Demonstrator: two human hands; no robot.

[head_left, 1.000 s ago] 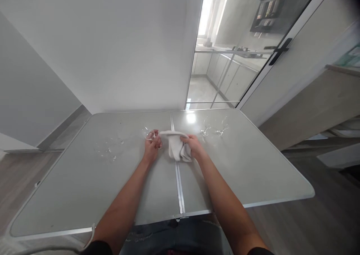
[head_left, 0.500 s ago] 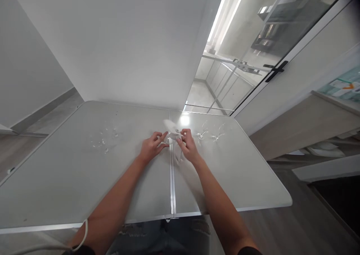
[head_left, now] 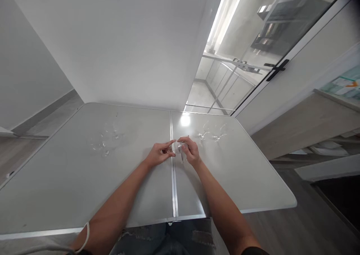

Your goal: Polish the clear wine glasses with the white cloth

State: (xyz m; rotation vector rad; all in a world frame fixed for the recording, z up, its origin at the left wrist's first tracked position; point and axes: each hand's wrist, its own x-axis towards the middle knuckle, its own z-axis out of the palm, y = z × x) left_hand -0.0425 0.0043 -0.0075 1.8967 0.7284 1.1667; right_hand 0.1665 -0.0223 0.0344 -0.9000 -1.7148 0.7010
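My left hand is closed around a clear glass, its thumb and fingers on either side of it. My right hand pinches a white cloth pressed against the glass, and a loose end hangs below the fingers. Much of the glass is hidden by the hands and cloth, so its full shape is unclear. Both hands are above the table's middle seam. To the right stand two clear stemmed glasses, a nearer one and a farther one. Several more clear glasses are on the left.
The pale folding table has a metal seam down its middle and a metal edge. A white wall panel rises behind it. At the right are a glass door with a black handle and a wooden shelf. A white cable crosses my left forearm.
Both hands have come slightly lower and nearer to me. The cloth, which flared upward above the fingers, is now bunched at the glass between the hands. The other glasses have stayed in place.
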